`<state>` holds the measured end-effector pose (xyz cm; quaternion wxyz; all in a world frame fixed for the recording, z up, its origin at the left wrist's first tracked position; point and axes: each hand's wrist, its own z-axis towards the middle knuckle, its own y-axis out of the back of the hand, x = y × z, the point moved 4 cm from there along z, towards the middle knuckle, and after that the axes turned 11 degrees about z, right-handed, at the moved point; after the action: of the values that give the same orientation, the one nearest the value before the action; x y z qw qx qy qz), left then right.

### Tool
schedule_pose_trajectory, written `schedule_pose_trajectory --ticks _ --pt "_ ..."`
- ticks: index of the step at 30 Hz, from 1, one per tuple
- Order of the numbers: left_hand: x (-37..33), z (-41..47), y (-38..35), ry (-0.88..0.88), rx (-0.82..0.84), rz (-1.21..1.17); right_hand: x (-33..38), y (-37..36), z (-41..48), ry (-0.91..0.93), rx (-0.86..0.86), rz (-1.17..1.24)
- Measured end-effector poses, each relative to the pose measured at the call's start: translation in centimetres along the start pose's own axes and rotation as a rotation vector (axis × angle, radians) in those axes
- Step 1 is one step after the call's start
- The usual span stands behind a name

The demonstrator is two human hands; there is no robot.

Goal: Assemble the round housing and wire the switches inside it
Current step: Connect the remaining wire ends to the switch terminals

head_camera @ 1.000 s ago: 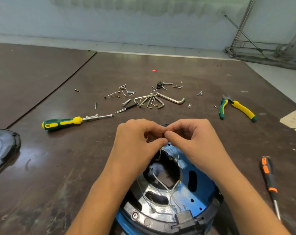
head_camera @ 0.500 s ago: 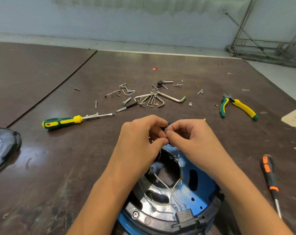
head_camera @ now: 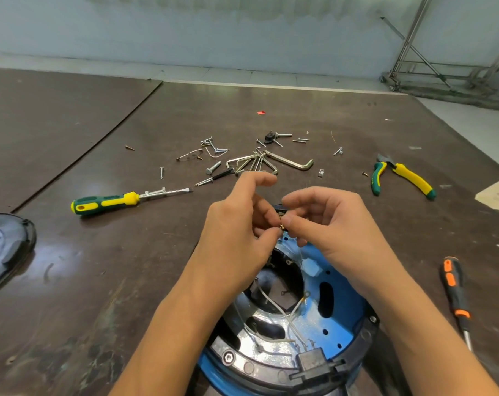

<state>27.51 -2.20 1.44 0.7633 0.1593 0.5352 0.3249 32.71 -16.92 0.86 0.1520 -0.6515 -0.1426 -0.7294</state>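
Observation:
The round blue housing [head_camera: 339, 304] with a black rim stands at the near edge of the brown table, open side up. White wires [head_camera: 292, 315] cross its shiny inner plate, and a black switch block [head_camera: 314, 361] sits on the near rim. Over the far rim, my left hand [head_camera: 237, 232] and my right hand [head_camera: 325, 224] meet fingertip to fingertip. Between them they pinch a small brass wire terminal [head_camera: 282, 225]. My left index finger is lifted and points away. The switch at the far rim is mostly hidden behind my fingers.
A green-yellow screwdriver [head_camera: 114, 200] lies to the left, an orange-black screwdriver [head_camera: 455, 295] to the right. Hex keys [head_camera: 271, 162], loose screws and bolts are scattered at mid-table. Yellow-green pliers [head_camera: 399, 175] lie far right. A black round cover [head_camera: 2, 247] sits at the left edge.
My left index finger has straightened and lifted away from the pinch. Both hands stay over the far rim of the housing, with the small terminal now showing between the fingertips.

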Motion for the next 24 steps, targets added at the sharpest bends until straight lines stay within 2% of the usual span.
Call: schedule_pose_trajectory --ticks 14,20,24 --pt "-0.42 -0.24 -0.07 -0.077 -0.023 0.01 0.4 -0.66 -0.17 0.032 0.085 -0.067" --pt "-0.3 -0.27 0.05 -0.041 -0.031 0.006 -0.02 0.06 0.0 0.044 -0.043 -0.05" --pt "-0.32 -0.21 0.11 -0.015 -0.046 0.162 -0.23 0.11 0.18 0.04 -0.036 -0.017"
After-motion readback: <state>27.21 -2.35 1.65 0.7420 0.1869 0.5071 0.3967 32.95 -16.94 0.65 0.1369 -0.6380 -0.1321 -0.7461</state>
